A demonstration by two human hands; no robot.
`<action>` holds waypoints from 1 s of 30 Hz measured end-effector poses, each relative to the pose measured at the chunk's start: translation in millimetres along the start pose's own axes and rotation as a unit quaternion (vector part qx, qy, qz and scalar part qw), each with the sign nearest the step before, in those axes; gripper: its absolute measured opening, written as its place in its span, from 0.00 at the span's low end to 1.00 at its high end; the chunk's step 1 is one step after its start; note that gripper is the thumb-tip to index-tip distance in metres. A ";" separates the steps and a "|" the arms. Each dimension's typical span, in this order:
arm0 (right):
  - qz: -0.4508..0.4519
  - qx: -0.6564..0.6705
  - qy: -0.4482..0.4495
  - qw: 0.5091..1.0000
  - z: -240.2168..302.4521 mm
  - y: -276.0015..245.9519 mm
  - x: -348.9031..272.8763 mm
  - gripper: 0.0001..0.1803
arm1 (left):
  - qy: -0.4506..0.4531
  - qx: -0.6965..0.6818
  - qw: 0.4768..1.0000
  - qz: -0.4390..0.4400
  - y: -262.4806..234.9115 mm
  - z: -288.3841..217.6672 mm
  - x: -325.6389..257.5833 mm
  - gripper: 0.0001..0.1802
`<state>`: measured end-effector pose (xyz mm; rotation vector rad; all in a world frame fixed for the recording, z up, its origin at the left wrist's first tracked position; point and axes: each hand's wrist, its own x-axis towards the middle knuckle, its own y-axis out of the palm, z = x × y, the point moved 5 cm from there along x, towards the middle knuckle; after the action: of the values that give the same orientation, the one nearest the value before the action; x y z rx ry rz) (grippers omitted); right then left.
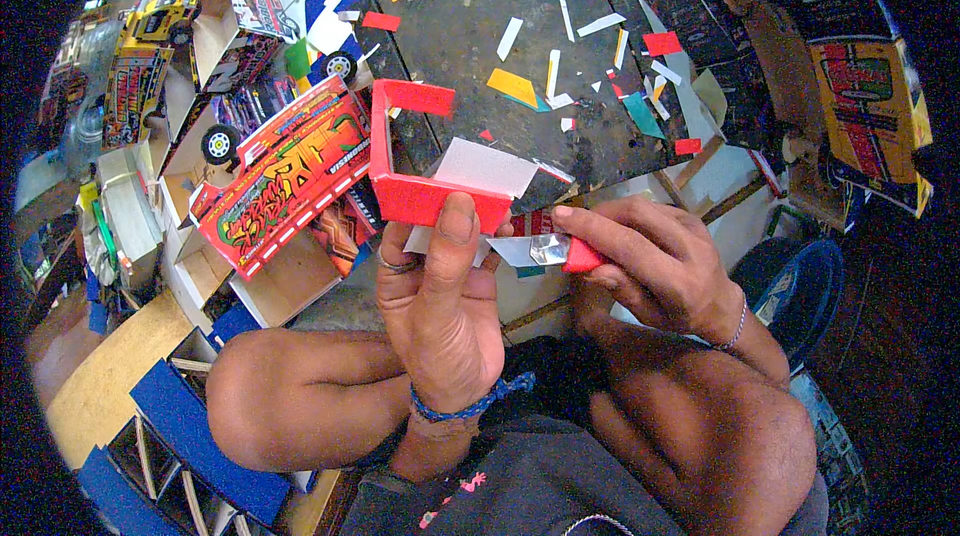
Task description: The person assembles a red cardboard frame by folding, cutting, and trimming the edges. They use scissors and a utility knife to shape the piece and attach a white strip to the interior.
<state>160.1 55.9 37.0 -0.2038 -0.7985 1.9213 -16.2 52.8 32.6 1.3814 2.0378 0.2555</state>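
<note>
Watching the head feed, I saw the left hand (pixel 445 311) clamped on a red frame (pixel 420 171), an open box-like piece of red card, with the thumb pressed over its near wall and the fingers behind. A white sheet (pixel 487 168) lay tucked inside the frame against that wall. The frame sat just above the knees, at the near edge of a dark board (pixel 500 6).

The right hand (pixel 650 266) was closed around a red cutter (pixel 570 254); its short blade pointed left and met the white paper just under the frame's right corner, beside the left thumb.

Coloured paper scraps (pixel 515 86) in red, white, yellow and teal were strewn over the board. To the left lay a red toy truck body (pixel 285 181) with bright lettering on its side, a wheel (pixel 220 144) near its upper end. Further left stood a yellow truck (pixel 150 46). Blue panels (pixel 195 441) lay by the left knee.
</note>
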 end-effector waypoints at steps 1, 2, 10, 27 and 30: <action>-0.002 -0.001 0.000 1.000 1.3 -2.1 -0.5 0.24 | 0.004 0.003 1.000 0.002 -0.1 0.0 0.4 0.12; -0.001 0.000 0.005 1.000 1.7 -3.1 -0.6 0.24 | 0.005 0.000 1.000 0.000 -0.4 0.3 0.7 0.12; 0.000 -0.011 0.014 1.000 0.4 0.7 -1.8 0.25 | 0.014 -0.003 1.000 0.016 4.7 -1.7 -0.1 0.12; 0.001 -0.003 0.021 1.000 2.2 -0.9 -0.5 0.24 | 0.018 -0.025 1.000 0.007 1.6 -0.4 -0.9 0.12; -0.002 -0.001 0.026 1.000 3.4 -2.4 0.5 0.25 | 0.020 -0.019 1.000 -0.003 0.6 -0.1 -0.8 0.12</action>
<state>160.0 55.5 41.2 -0.2512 -0.7651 1.9033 -15.6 52.4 33.2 1.3571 2.0596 0.3189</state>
